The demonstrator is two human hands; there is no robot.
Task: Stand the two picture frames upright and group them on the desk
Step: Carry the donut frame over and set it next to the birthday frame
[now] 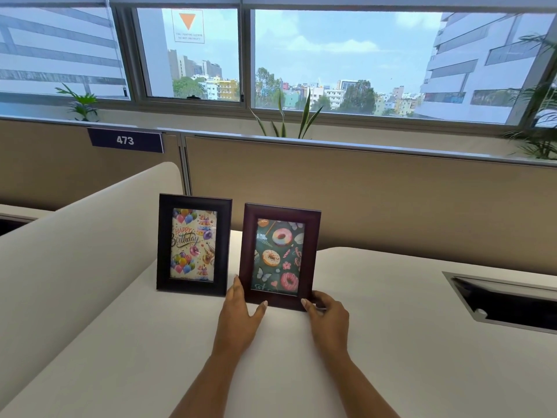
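Note:
Two dark picture frames stand upright side by side on the white desk (pixel 391 342). The birthday frame (pixel 193 244) with balloons is on the left, free of both hands. Just right of it stands the doughnut frame (pixel 281 256), a narrow gap between them. My left hand (pixel 239 315) touches that frame's lower left corner, fingers up along its edge and thumb on the bottom rail. My right hand (pixel 327 315) grips its lower right corner, thumb on the front and fingers behind.
A curved white divider (pixel 75 236) rises along the desk's left side. A beige partition (pixel 391 200) with a "473" sign (pixel 125 140) closes off the back. A dark cable cut-out (pixel 506 300) lies in the desk at the right. Plants stand by the window.

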